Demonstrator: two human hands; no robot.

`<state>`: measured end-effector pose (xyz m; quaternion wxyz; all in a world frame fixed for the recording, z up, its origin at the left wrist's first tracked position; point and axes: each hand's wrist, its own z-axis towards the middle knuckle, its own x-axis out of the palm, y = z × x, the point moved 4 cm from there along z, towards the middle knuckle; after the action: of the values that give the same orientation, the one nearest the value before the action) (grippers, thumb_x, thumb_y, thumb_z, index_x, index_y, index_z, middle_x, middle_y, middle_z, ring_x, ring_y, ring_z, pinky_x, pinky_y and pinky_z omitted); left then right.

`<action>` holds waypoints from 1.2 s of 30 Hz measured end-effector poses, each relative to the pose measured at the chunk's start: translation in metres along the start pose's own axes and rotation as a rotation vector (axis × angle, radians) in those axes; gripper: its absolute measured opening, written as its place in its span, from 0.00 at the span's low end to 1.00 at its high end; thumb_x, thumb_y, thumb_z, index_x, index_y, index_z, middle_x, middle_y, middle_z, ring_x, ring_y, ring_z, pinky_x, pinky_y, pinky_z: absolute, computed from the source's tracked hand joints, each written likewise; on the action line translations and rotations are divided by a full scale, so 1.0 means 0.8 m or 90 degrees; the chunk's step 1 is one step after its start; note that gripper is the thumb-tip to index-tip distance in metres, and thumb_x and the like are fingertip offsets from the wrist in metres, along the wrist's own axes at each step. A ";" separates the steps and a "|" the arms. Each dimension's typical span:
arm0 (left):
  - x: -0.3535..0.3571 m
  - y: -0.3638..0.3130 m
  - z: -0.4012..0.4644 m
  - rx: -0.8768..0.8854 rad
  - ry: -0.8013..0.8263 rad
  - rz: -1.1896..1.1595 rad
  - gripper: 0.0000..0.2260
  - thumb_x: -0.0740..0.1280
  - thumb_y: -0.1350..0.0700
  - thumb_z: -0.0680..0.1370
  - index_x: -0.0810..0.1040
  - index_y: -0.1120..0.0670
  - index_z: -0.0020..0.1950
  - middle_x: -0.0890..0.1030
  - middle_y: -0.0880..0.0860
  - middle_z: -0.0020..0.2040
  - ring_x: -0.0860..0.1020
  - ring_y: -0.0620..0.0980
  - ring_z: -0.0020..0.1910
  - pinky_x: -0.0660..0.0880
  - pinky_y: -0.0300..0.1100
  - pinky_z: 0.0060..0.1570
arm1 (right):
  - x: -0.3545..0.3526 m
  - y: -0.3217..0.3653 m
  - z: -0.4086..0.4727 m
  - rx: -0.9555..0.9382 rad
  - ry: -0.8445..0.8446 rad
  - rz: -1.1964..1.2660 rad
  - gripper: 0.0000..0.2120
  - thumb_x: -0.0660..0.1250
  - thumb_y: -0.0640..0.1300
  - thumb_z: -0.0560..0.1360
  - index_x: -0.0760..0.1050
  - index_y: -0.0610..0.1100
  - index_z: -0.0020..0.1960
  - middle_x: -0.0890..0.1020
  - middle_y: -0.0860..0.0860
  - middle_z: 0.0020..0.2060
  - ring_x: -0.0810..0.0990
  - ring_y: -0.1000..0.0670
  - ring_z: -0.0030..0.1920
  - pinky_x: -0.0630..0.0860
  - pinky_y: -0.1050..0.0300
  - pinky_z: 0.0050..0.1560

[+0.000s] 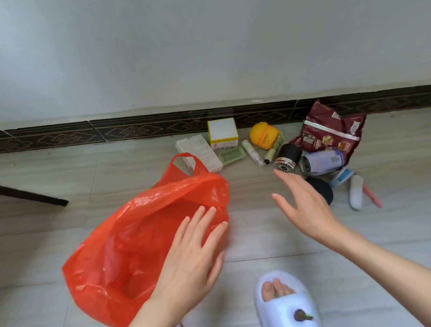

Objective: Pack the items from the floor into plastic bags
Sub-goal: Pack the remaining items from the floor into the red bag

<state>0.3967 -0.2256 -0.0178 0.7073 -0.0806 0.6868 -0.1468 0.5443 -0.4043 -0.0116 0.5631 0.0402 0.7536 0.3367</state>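
Observation:
A red plastic bag [127, 242] lies on the floor with its mouth open toward the right. My left hand [192, 253] lies flat on the bag's near side, fingers straight. My right hand [304, 207] hovers open above the floor, fingers spread, just short of a black round fan-like gadget [287, 159] and a dark cylinder [322, 188]. Behind them lie a can [323, 162], a dark red snack bag [333, 129], a yellow round container [263, 135], a yellow-white box [223, 133], a white carton [198, 153], a green packet [232, 155] and small tubes [251, 151].
A wall with a dark patterned skirting [73, 135] runs behind the items. A black furniture leg [18, 193] slants in at the left. White slippers [285, 307] on my feet are at the bottom. A white device [356, 193] and pink stick [372, 196] lie far right.

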 end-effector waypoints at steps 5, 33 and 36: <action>-0.007 -0.031 0.082 0.100 -0.024 0.092 0.21 0.63 0.51 0.73 0.70 0.52 0.66 0.68 0.58 0.70 0.61 0.57 0.72 0.58 0.53 0.68 | -0.013 -0.093 -0.010 0.163 -0.004 -0.051 0.25 0.64 0.45 0.75 0.63 0.42 0.70 0.69 0.44 0.67 0.67 0.43 0.67 0.64 0.51 0.66; 0.106 0.242 0.275 -0.782 -0.046 -0.530 0.21 0.70 0.62 0.73 0.69 0.62 0.64 0.76 0.61 0.60 0.77 0.60 0.56 0.77 0.51 0.51 | 0.049 -0.176 0.073 0.165 0.206 -0.242 0.44 0.67 0.62 0.68 0.50 0.48 0.75 0.62 0.46 0.71 0.60 0.44 0.70 0.60 0.52 0.68; 0.088 0.230 0.286 -0.727 -0.121 -0.523 0.21 0.67 0.63 0.75 0.66 0.61 0.66 0.75 0.60 0.61 0.76 0.58 0.57 0.75 0.49 0.50 | 0.054 -0.172 0.072 0.187 0.218 -0.226 0.44 0.68 0.59 0.68 0.48 0.48 0.75 0.61 0.45 0.71 0.60 0.44 0.69 0.63 0.51 0.66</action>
<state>0.6430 -0.0942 -0.1328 0.4988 -0.7039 0.5056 -0.0111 0.6226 -0.4647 -0.1310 0.4657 -0.0687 0.8738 0.1218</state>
